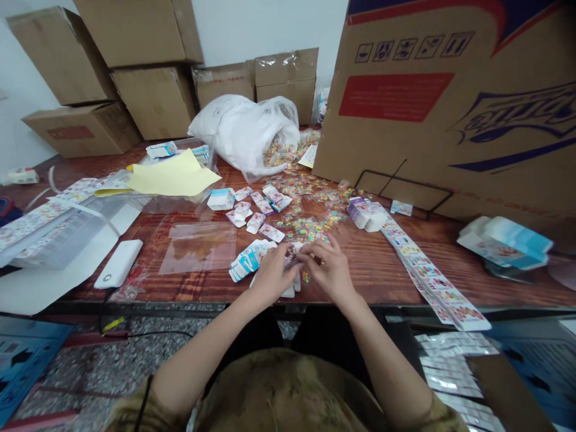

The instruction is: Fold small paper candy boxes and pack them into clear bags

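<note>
Near the table's front edge, my left hand (273,273) and my right hand (332,271) meet over a small printed carton (293,251). The left fingers are closed round this carton, which they partly hide. My right fingers are pinched together at its near end; whatever they grip is too small to make out. A few coloured pieces (305,276) show just below the right fingertips. Left of my hands lies a fanned stack of flat blue-and-white cartons (250,259). Beyond them are several small folded boxes (256,222) and a scatter of tiny colourful packets (310,223).
A white plastic bag (238,129) spills packets at the back. On the right stand a large cardboard box (405,144), a carton stack (369,215) and a long printed strip (427,276). A white power bank (119,264) and yellow paper (173,175) lie left.
</note>
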### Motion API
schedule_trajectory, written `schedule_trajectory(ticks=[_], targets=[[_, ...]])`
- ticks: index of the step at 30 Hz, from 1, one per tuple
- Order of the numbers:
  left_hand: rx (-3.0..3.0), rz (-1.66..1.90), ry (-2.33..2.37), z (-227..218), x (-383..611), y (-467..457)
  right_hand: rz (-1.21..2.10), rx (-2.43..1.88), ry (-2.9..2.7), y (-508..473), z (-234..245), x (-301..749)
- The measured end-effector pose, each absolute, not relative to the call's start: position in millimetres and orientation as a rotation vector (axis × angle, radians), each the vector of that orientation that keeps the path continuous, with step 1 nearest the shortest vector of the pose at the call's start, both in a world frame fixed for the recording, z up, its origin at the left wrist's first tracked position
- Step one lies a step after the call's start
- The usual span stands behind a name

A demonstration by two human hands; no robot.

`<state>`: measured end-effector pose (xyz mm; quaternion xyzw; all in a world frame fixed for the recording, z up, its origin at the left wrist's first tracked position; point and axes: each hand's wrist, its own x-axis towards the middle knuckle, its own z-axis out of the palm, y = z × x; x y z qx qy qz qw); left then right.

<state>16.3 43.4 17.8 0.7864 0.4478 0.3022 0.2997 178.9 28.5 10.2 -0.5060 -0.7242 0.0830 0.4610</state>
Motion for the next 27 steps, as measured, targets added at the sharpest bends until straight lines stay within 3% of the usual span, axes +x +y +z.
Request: schedule_trajectory(ticks=[8, 14, 19, 22, 27], targets=[[1.387, 0.279, 0.876, 30, 26, 40, 0.265, -1.152, -1.832, 4, 23, 179], [1.595, 0.584, 1.057, 23, 28, 31, 0.323, -1.097, -1.936, -4, 26, 181], [1.480, 0.720, 0.985, 29, 29, 26, 0.417, -1.065, -1.638, -11, 28, 179], [1.426, 0.711, 0.972, 37, 28, 25, 0.651, -1.094, -1.401, -10, 27, 178], [1.463, 0.669, 0.929, 45, 26, 20, 1.405, -0.933, -0.985, -5, 30, 179]])
